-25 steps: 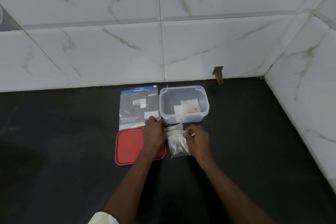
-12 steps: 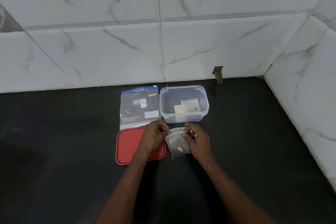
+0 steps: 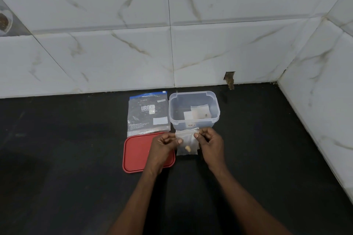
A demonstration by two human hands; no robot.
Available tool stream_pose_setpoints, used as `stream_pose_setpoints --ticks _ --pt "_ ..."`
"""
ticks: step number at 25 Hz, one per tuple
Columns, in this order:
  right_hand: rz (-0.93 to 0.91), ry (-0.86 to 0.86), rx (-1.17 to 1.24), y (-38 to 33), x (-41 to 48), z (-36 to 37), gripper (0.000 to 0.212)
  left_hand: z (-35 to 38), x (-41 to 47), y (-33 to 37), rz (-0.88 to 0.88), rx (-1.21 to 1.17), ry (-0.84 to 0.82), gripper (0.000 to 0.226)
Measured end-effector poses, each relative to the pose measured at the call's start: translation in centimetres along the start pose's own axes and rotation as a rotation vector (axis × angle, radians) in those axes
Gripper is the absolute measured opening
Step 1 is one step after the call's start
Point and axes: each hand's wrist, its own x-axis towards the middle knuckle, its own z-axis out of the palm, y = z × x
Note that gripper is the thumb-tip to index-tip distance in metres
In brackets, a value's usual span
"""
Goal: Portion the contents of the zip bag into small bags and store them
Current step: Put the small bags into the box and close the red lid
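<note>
A small clear bag with a small tan piece inside hangs between my hands, just in front of the container. My left hand pinches its upper left edge and my right hand pinches its upper right corner. The large zip bag with a blue top strip lies flat near the wall. To its right stands a clear plastic container with small filled bags inside.
A red lid lies on the black counter under my left hand. White marble-look tiled walls close the back and right side. A small notch shows in the back wall's base.
The small bag has been lifted off the counter and spread flat between both hands. My left hand moved right off the zip bag's corner to the small bag's edge.
</note>
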Motion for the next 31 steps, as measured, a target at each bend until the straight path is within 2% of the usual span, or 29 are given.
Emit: stream_pose_setpoints --ticks 5,8,11,17,20,23,25,28,31 --pt "0.026 -0.035 -0.030 -1.3 -0.4 0.3 0.028 0.8 0.1 1.0 0.011 -0.170 0.150 0.014" --pt "0.007 -0.110 -0.114 -1.3 -0.9 0.6 0.020 1.4 0.0 1.9 0.045 -0.175 0.183 0.010" --pt "-0.038 -0.064 -0.218 -1.8 -0.6 1.3 0.012 1.4 0.1 2.5 0.051 -0.143 0.222 0.008" --pt "0.016 -0.095 -0.010 -7.0 3.5 1.3 0.012 1.6 2.7 7.5 0.100 -0.144 0.217 0.012" --pt "-0.029 0.000 -0.132 -8.4 5.7 1.7 0.009 2.2 4.3 9.0 0.146 -0.043 0.321 0.006" --pt "0.010 0.110 -0.302 -7.8 9.1 2.0 0.012 1.5 5.7 7.9 0.104 0.323 0.512 0.020" --pt "0.024 0.063 -0.517 -7.2 11.2 2.4 0.019 1.1 5.8 6.7 0.014 0.444 0.491 0.035" --pt "0.120 -0.093 -0.838 -6.1 13.0 4.1 0.016 1.2 5.7 5.7 -0.029 0.382 0.405 0.039" --pt "0.211 -0.193 -0.928 -5.8 13.7 5.8 0.031 1.3 5.8 5.7 -0.022 0.367 0.391 0.036"
